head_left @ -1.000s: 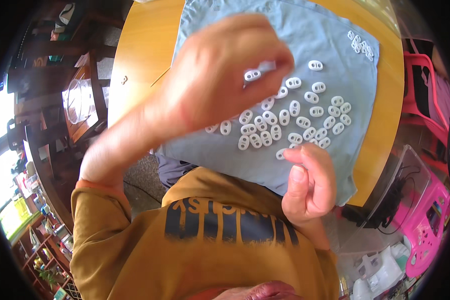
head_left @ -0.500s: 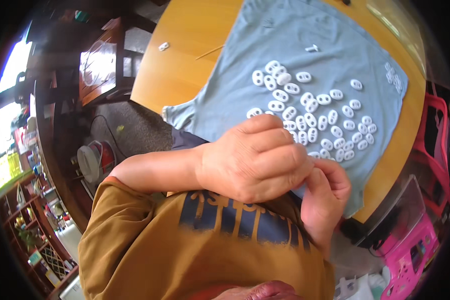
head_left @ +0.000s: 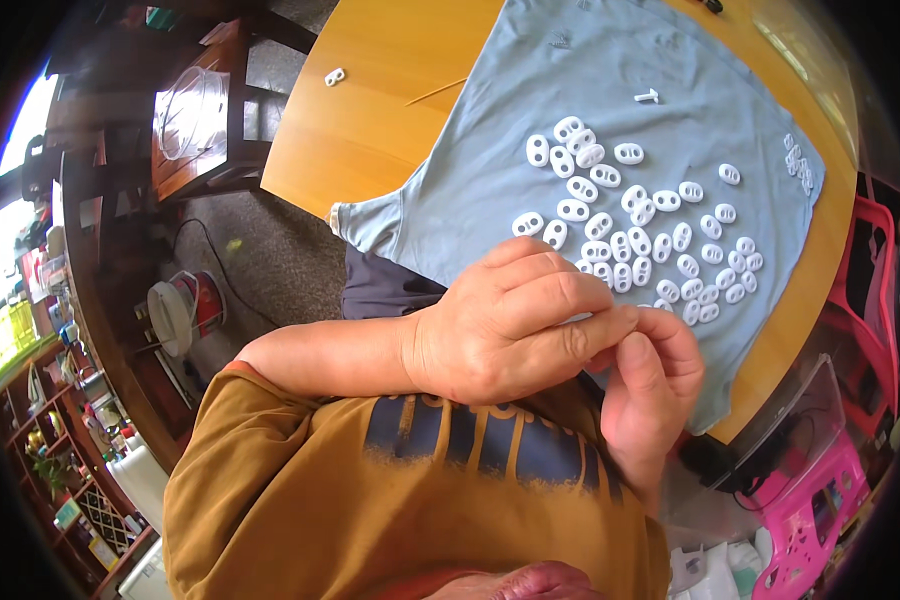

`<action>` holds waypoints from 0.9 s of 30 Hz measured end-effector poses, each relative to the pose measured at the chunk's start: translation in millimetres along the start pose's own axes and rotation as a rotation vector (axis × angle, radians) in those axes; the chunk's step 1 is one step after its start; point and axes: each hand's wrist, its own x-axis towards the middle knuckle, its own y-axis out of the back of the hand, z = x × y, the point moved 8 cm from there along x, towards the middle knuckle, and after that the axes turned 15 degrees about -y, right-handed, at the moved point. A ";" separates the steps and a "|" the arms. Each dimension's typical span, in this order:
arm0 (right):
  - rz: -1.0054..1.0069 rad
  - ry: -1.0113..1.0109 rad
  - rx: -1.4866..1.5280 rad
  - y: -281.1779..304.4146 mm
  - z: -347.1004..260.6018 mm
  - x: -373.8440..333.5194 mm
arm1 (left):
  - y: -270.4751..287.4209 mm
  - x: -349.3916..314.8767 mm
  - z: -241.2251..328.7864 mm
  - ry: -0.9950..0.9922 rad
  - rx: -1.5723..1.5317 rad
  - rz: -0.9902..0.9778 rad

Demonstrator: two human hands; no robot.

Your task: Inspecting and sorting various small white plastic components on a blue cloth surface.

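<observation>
Close in front of my chest, my left hand and my right hand meet at their fingertips. Both are closed, with thumbs and fingers pinched together. Whatever sits between them is hidden by the fingers. Just beyond lie several small white oval pieces with two holes, spread over a light blue cloth. The nearest of these pieces lie right past my left knuckles. A white T-shaped piece rests on the cloth farther away.
The cloth covers much of a yellow wooden table. One white piece and a thin brown stick lie on bare wood at left. A pink plastic stool and a red chair stand at the right. Shelves line the far left.
My left fingers have unfolded a little and shifted against the right fingertips. The whole view has moved slightly, and the white pieces lie as before.
</observation>
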 end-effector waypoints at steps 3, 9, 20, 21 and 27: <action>0.046 0.040 -0.049 2.0 -1.8 -2.0 | -3.1 -2.7 -2.4 0.021 -0.024 -0.008; 0.074 0.485 -0.491 9.8 -25.8 -22.7 | -0.9 -2.4 -8.9 0.031 -0.172 -0.051; 0.338 0.734 -0.442 67.4 -34.6 -27.7 | -13.9 -22.9 -38.0 0.106 0.160 -0.508; 0.341 0.731 -0.393 68.7 -33.8 -27.7 | -10.9 -20.0 -38.4 0.099 0.183 -0.506; 0.273 0.765 -0.376 65.2 -35.0 -25.4 | -26.3 -9.0 -25.0 0.019 0.131 -0.495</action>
